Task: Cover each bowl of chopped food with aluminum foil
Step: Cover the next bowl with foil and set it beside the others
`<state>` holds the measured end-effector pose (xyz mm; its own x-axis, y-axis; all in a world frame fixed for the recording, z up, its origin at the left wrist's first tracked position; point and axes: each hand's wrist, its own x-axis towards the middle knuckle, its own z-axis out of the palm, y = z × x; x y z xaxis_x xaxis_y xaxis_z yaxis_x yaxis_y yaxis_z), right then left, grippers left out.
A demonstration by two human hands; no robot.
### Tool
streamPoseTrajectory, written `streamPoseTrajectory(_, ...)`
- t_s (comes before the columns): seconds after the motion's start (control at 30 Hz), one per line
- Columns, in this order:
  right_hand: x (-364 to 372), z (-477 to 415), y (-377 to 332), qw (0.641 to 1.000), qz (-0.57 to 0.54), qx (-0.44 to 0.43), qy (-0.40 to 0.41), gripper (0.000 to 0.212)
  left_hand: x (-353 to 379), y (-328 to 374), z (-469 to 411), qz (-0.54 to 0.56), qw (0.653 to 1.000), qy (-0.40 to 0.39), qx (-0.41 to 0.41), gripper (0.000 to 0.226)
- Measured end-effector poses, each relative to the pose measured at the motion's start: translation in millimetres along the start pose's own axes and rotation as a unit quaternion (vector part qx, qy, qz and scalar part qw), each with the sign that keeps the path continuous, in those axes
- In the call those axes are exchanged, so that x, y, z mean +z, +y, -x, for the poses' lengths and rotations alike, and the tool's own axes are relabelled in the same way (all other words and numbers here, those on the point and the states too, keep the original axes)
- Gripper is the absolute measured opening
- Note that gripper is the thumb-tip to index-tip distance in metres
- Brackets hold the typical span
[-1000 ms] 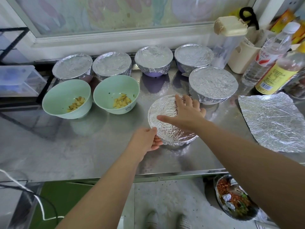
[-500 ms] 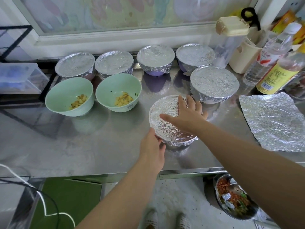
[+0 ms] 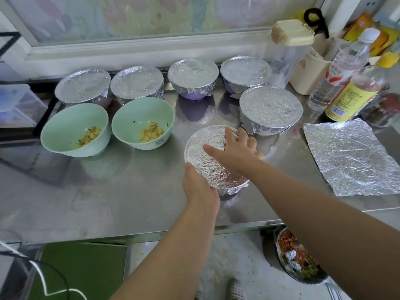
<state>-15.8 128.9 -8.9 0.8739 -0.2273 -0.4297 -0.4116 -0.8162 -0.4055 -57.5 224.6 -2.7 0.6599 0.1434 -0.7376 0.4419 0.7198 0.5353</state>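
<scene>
On clear bottle (image 3: 344,68) with white cap: red-and-white label with Chinese characters, too blurred to read. On yellow-label bottle (image 3: 350,98) just beside it: barcode (image 3: 338,110) near the label's lower edge, plus lines of small print, none legible. On orange packet (image 3: 357,24) at back right: printed mark, unreadable. On right-hand green bowl (image 3: 129,122): small grey motif on outer wall, no letters made out. Nothing else legible.

Probably kitchen: steel counter (image 3: 108,202), sauce bottles (image 3: 350,98)

Behind the two uncovered bowls (image 3: 74,131) stands a row of covered bowls (image 3: 137,83); the foil sheet (image 3: 350,156) lies far right.
</scene>
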Motion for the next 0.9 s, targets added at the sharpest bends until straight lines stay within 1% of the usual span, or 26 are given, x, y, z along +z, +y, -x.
streamPoseTrajectory(0.07,-3.5,0.2,0.5,1.000,-0.023,0.016,-0.009,0.102,-0.3,3.5,-7.3,-0.035,0.999,0.001,-0.008,0.027)
streamPoseTrajectory(0.13,-10.5,3.4,3.3,0.995,-0.077,0.047,-0.031,0.103,-1.7,12.5,-18.5,-0.074,0.997,-0.011,-0.023,0.039)
streamPoseTrajectory(0.17,-14.3,5.7,5.8,0.992,-0.102,0.061,-0.039,0.104,-2.0,17.3,-22.2,-0.064,0.997,-0.022,-0.025,0.044)
streamPoseTrajectory(0.2,-17.4,7.6,8.6,0.990,-0.114,0.069,-0.039,0.105,-4.6,19.9,-26.8,-0.017,0.999,-0.030,-0.032,0.045)
streamPoseTrajectory(0.23,-20.0,8.8,10.8,0.991,-0.112,0.071,-0.029,0.105,-9.2,19.9,-33.9,-0.005,1.000,-0.011,-0.015,0.044)
streamPoseTrajectory(0.27,-21.6,8.5,12.5,0.993,-0.102,0.064,-0.012,0.105,-14.3,18.2,-35.2,-0.001,1.000,0.007,0.004,0.042)
streamPoseTrajectory(0.3,-22.4,6.9,13.3,0.995,-0.091,0.045,0.008,0.104,-20.4,15.6,-29.7,-0.021,0.999,0.006,0.023,0.042)
streamPoseTrajectory(0.4,-21.6,-4.4,12.8,0.997,-0.056,-0.040,0.030,0.092,-27.7,-0.3,-24.5,-0.076,0.994,-0.025,0.071,0.030)
streamPoseTrajectory(0.47,-20.7,-10.7,13.0,0.996,-0.025,-0.075,0.029,0.084,-23.9,-11.7,-21.5,-0.107,0.987,-0.053,0.103,0.034)
streamPoseTrajectory(0.5,-20.6,-12.7,13.6,0.996,-0.017,-0.082,0.031,0.082,-20.3,-15.5,-21.5,-0.111,0.986,-0.062,0.111,0.042)
streamPoseTrajectory(0.57,-21.0,-14.6,13.7,0.996,-0.018,-0.082,0.032,0.079,-16.9,-20.2,-24.7,-0.111,0.987,-0.053,0.106,0.054)
streamPoseTrajectory(0.63,-21.9,-15.0,12.3,0.996,-0.035,-0.077,0.025,0.077,-13.1,-24.6,-29.5,-0.088,0.990,-0.037,0.106,0.052)
streamPoseTrajectory(0.73,-22.4,-14.3,10.5,0.996,-0.047,-0.072,0.024,0.074,-7.4,-28.2,-33.7,-0.054,0.991,-0.010,0.119,0.057)
streamPoseTrajectory(0.8,-20.8,-13.2,10.5,0.996,-0.044,-0.070,0.024,0.073,-4.5,-28.3,-37.6,-0.031,0.992,0.000,0.120,0.055)
streamPoseTrajectory(0.9,-17.1,-10.1,14.1,0.997,-0.043,-0.053,0.025,0.074,4.8,-18.0,-35.0,-0.017,0.993,0.005,0.113,0.044)
